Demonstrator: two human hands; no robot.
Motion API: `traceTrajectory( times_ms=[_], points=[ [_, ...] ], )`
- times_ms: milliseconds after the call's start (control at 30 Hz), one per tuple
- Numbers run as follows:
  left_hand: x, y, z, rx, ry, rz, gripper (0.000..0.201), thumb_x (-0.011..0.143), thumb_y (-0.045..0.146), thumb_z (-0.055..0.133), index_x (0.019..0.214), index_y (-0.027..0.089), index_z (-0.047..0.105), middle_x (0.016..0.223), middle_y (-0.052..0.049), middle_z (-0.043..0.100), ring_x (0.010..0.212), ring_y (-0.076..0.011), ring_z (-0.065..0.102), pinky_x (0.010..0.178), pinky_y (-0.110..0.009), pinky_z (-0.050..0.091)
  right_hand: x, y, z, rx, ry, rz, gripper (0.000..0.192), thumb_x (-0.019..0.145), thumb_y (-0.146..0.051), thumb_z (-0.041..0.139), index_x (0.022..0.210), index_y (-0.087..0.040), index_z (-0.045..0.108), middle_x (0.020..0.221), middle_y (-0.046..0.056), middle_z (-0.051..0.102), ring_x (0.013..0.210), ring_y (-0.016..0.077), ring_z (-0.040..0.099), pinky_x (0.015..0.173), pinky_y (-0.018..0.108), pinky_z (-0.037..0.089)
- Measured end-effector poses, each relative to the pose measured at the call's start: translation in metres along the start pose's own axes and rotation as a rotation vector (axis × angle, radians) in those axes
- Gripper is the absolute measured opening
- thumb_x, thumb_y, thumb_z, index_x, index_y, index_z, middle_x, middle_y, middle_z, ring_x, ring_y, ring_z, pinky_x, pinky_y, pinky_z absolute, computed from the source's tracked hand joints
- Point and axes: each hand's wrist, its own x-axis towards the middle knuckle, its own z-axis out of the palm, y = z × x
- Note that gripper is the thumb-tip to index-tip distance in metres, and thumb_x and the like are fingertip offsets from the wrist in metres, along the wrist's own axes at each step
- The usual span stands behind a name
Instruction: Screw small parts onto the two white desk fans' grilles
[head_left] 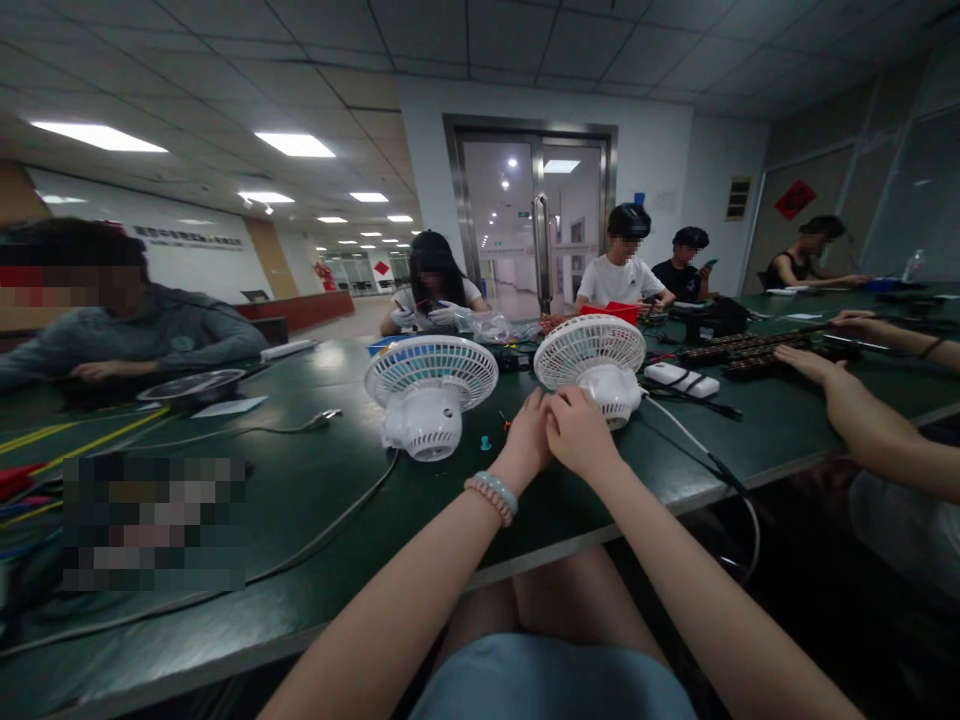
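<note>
Grip unclear, both hands [559, 435] together btwn two white fans [431, 395], cable [697, 450] beside.

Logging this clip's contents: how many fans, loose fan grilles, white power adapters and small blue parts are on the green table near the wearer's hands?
White desk fans: 2, left fan and right fan, which the left hand and right hand meet in front of
Loose fan grille: 1
White power adapter: 1
Small blue part: 1
Total: 5
</note>
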Motion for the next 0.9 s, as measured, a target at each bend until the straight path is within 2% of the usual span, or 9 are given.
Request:
traceTrajectory(
  times_ms=[133, 233, 333, 467, 567, 633, 733, 800, 900],
  points=[
    [-0.035, -0.054, -0.019, 0.077, 0.078, -0.075, 0.040, 0.078, 0.016, 0.041, 0.115, 0.008, 0.052, 0.123, -0.015, 0.047, 0.125, -0.0256, 0.032, 0.106, -0.039, 0.027, 0.025, -0.027, 0.018, 0.047, -0.169, -0.085, 0.028, 0.085, -0.027, 0.038, 0.104, -0.017, 0.056, 0.100, 0.010, 0.053, 0.095, 0.0214, 0.048, 0.084, 0.034, 0.041],
    [-0.055, -0.079, -0.025, 0.105, 0.041, -0.141, 0.036, 0.076, 0.015, 0.042, 0.109, 0.012, 0.056, 0.115, -0.014, 0.052, 0.117, -0.0243, 0.041, 0.101, -0.039, 0.034, 0.042, -0.048, 0.040, 0.013, -0.274, -0.085, 0.027, 0.081, -0.024, 0.042, 0.103, -0.017, 0.056, 0.106, 0.011, 0.052, 0.097, 0.0237, 0.050, 0.080, 0.036, 0.043],
    [-0.064, -0.086, -0.029, 0.107, 0.011, -0.133, 0.036, 0.073, 0.015, 0.046, 0.105, 0.011, 0.060, 0.111, -0.014, 0.054, 0.112, -0.0240, 0.044, 0.100, -0.036, 0.035, 0.052, -0.063, 0.064, 0.004, -0.355, -0.067, 0.028, 0.080, -0.019, 0.042, 0.103, -0.015, 0.057, 0.107, 0.013, 0.054, 0.098, 0.0253, 0.051, 0.078, 0.036, 0.044],
    [-0.066, -0.086, -0.039, 0.061, -0.010, -0.140, 0.030, 0.072, 0.012, 0.044, 0.093, 0.012, 0.065, 0.103, -0.013, 0.057, 0.103, -0.0222, 0.050, 0.095, -0.034, 0.040, 0.051, -0.066, 0.085, 0.076, -0.351, -0.062, 0.028, 0.081, -0.016, 0.039, 0.102, -0.013, 0.058, 0.103, 0.013, 0.058, 0.095, 0.0216, 0.054, 0.082, 0.033, 0.043],
    [-0.068, -0.087, -0.051, 0.043, 0.111, -0.189, 0.029, 0.075, 0.013, 0.040, 0.090, 0.017, 0.065, 0.104, -0.009, 0.057, 0.106, -0.0208, 0.047, 0.097, -0.034, 0.038, 0.047, -0.060, 0.091, 0.120, -0.381, -0.076, 0.030, 0.082, -0.019, 0.041, 0.107, -0.014, 0.056, 0.103, 0.012, 0.058, 0.095, 0.0194, 0.056, 0.083, 0.030, 0.043],
    [-0.071, -0.088, -0.056, 0.051, 0.279, -0.320, 0.034, 0.076, 0.017, 0.043, 0.105, 0.019, 0.059, 0.113, -0.009, 0.052, 0.113, -0.0226, 0.042, 0.102, -0.037, 0.033, 0.044, -0.056, 0.092, 0.116, -0.428, -0.118, 0.032, 0.080, -0.020, 0.044, 0.110, -0.016, 0.056, 0.106, 0.011, 0.057, 0.097, 0.0190, 0.056, 0.082, 0.028, 0.043],
    [-0.075, -0.093, -0.054, 0.066, 0.457, -0.617, 0.060, 0.071, 0.030, 0.054, 0.128, 0.018, 0.039, 0.131, -0.013, 0.034, 0.123, -0.0311, 0.031, 0.104, -0.046, 0.026, 0.042, -0.054, 0.093, 0.076, -0.470, -0.182, 0.037, 0.079, -0.021, 0.046, 0.114, -0.018, 0.055, 0.108, 0.010, 0.056, 0.097, 0.0192, 0.056, 0.080, 0.028, 0.045],
    [-0.076, -0.097, -0.048, 0.032, 0.452, -0.788, 0.082, 0.064, 0.039, 0.062, 0.135, 0.019, 0.026, 0.137, -0.016, 0.023, 0.126, -0.0369, 0.027, 0.101, -0.051, 0.027, 0.042, -0.055, 0.093, 0.034, -0.479, -0.225, 0.037, 0.079, -0.021, 0.046, 0.114, -0.019, 0.056, 0.107, 0.010, 0.056, 0.096, 0.0201, 0.056, 0.078, 0.029, 0.046],
    [-0.076, -0.103, -0.039, -0.053, 0.377, -0.915, 0.103, 0.056, 0.047, 0.068, 0.138, 0.022, 0.011, 0.140, -0.019, 0.012, 0.127, -0.0398, 0.025, 0.098, -0.052, 0.030, 0.042, -0.056, 0.093, -0.033, -0.497, -0.285, 0.032, 0.080, -0.020, 0.046, 0.109, -0.020, 0.060, 0.105, 0.011, 0.058, 0.096, 0.0213, 0.056, 0.077, 0.030, 0.046]
  ],
)
